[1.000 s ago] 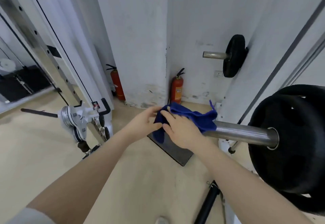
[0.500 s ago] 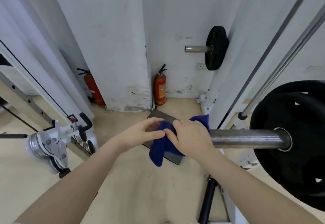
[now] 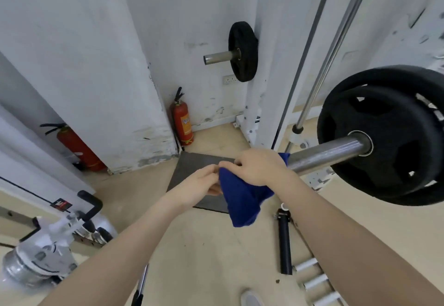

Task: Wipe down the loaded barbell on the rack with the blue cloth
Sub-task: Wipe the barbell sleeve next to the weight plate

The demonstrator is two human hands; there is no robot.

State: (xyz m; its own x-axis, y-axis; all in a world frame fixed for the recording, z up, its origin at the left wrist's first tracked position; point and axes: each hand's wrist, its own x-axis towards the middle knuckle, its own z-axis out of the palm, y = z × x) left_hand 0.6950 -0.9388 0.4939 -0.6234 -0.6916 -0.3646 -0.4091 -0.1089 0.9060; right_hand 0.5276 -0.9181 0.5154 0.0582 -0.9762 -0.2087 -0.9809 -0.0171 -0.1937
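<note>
The barbell's steel sleeve (image 3: 324, 155) runs from the centre to the right, where large black plates (image 3: 389, 135) are loaded on it. A blue cloth (image 3: 242, 200) is draped over the sleeve's free end and hangs below it. My right hand (image 3: 259, 167) grips the cloth over the sleeve end, fingers curled round it. My left hand (image 3: 204, 182) pinches the cloth's left edge just beside the right hand. The sleeve tip is hidden under cloth and hand.
Two red fire extinguishers (image 3: 182, 119) (image 3: 77, 147) stand against the white wall. A small plate on a storage peg (image 3: 242, 51) is fixed to the rack upright. A dark floor mat (image 3: 197, 168), a black bar piece (image 3: 284, 243) and a cable-machine pulley (image 3: 48, 243) lie low.
The cloth has been pulled down over the sleeve end and now hangs lower. Both hands stay on it; the view has shifted so the plates sit higher and closer.
</note>
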